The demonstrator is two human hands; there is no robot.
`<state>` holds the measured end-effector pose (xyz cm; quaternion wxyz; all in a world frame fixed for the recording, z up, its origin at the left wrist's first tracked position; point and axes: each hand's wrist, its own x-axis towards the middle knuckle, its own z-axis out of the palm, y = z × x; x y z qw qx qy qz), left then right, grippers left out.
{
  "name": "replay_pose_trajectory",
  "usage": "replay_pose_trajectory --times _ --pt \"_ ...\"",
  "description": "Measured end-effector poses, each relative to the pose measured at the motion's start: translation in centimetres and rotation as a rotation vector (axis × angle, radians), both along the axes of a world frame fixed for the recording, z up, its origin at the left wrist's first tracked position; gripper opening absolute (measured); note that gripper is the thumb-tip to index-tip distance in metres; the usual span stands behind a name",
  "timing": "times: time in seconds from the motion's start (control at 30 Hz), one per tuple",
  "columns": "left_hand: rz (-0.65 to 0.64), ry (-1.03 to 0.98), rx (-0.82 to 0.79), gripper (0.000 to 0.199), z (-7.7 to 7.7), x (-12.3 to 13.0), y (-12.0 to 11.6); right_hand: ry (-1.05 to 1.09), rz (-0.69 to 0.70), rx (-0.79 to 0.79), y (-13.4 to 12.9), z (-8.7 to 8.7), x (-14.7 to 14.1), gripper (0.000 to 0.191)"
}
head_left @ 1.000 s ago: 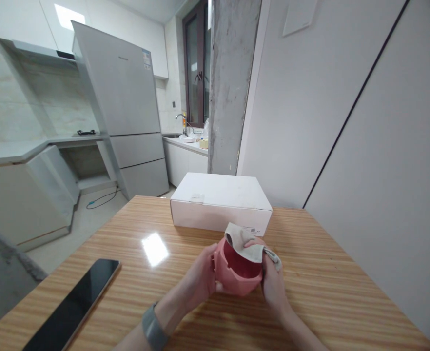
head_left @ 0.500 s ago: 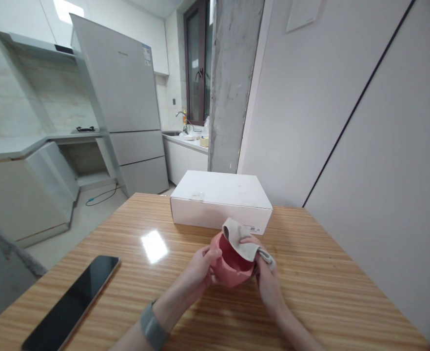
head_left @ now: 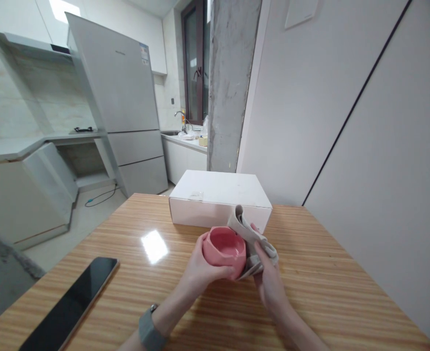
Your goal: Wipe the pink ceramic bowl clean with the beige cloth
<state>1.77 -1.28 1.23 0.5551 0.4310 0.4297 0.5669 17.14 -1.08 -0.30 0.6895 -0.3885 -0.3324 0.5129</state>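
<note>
A pink faceted bowl (head_left: 215, 251) is held above the wooden table, its opening tipped up toward the camera. My left hand (head_left: 200, 268) grips its left and lower side, the thumb lying along the front. Bunched in my right hand (head_left: 268, 275) is a light grey cloth (head_left: 249, 236), which rests against the bowl's right side. One fold of the cloth stands up above the rim. A grey-green band circles my left wrist.
Behind the hands a white box (head_left: 220, 190) sits on the wooden table (head_left: 332, 278). A black phone (head_left: 70, 304) lies at the left. Farther back stand a fridge (head_left: 127, 87) and a concrete column (head_left: 225, 87).
The cloth has moved out of the bowl's opening to its outer right side. My left hand has shifted its grip, the thumb now across the front, and the bowl has turned and moved slightly left.
</note>
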Motion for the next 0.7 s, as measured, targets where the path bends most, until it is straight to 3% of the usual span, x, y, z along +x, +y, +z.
replay_pose_trajectory --times 0.13,0.27,0.4,0.5,0.7 --pt "-0.062 -0.001 -0.042 0.070 0.0 -0.9 0.4 -0.038 0.026 -0.039 0.6 -0.4 0.7 0.040" --pt "-0.246 -0.265 -0.037 0.059 0.5 -0.8 -0.1 -0.021 -0.023 -0.041 0.8 -0.9 0.9 0.037" --pt "-0.436 -0.509 -0.049 0.050 0.4 0.3 -0.9 0.033 0.178 -0.071 0.1 0.2 -0.2 0.045" --pt "-0.432 -0.536 -0.043 0.044 -0.2 0.8 -1.1 0.071 0.228 -0.087 -0.3 0.6 -0.9 0.047" --pt "-0.265 -0.427 -0.056 0.043 -0.6 0.9 -0.7 -0.002 -0.017 -0.082 -1.0 -0.9 -1.4 0.045"
